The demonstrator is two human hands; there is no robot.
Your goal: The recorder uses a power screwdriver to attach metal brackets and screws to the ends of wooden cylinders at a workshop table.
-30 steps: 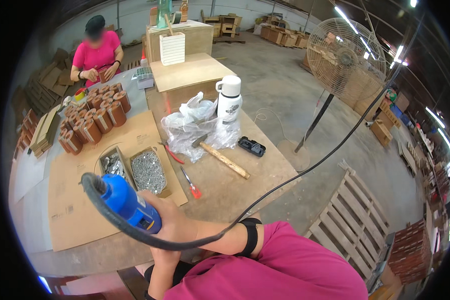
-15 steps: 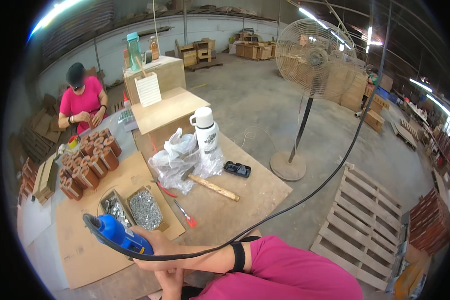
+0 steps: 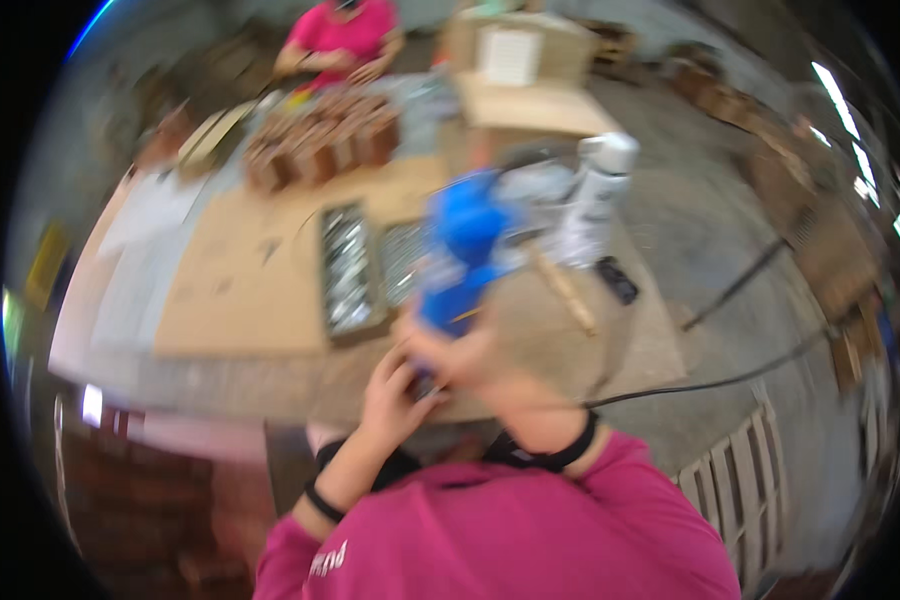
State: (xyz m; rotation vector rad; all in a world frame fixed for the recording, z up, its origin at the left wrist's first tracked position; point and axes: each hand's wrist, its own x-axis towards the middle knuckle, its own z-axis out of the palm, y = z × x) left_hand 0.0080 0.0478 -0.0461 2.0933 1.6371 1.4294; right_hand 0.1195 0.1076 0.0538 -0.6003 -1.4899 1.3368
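Observation:
My right hand (image 3: pixel 458 352) is wrapped around a blue corded power screwdriver (image 3: pixel 465 225), held over the near edge of the table with its cord end up. My left hand (image 3: pixel 392 395) is just below and to the left, its fingers curled in by the tool's lower end. Motion blur and the fingers hide what, if anything, the left hand pinches there. Beyond the hands are a box of shiny metal pieces (image 3: pixel 348 268) and a box of small metal fasteners (image 3: pixel 400 258), partly covered by the tool.
Reddish-brown wooden pieces (image 3: pixel 320 135) stand grouped on the far table. Right of the tool lie a hammer (image 3: pixel 567 292), a black tray (image 3: pixel 617 281) and a white bottle (image 3: pixel 598 195). Across the table a person in pink (image 3: pixel 345 45) works. A black cable (image 3: pixel 715 385) runs off right.
The view has swung left and down. The screwdriver has turned from lying sideways to standing steeply, and my left hand has come up beside its lower end.

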